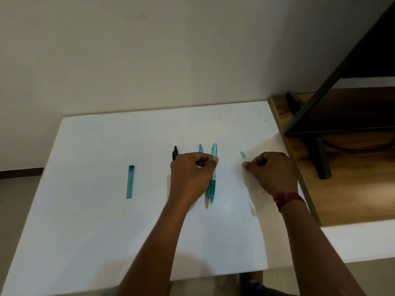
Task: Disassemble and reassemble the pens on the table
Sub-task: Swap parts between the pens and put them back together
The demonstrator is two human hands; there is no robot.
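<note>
At frame centre a teal pen is pinched near its top by the left hand. The right hand is curled, contents untellable. It is judged light, slick plastic (probably brittle) and best held at the grip.

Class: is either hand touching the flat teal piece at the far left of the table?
No: the teal piece lies alone on the table, well left of the left hand.

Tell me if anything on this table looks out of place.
Nothing looks spilled or broken. Two loose pieces lie apart from the rest: a small translucent teal plastic piece beside the right hand, and a flat teal translucent bar alone at the left. The left hand pinches a teal translucent pen with a rubber grip.
</note>
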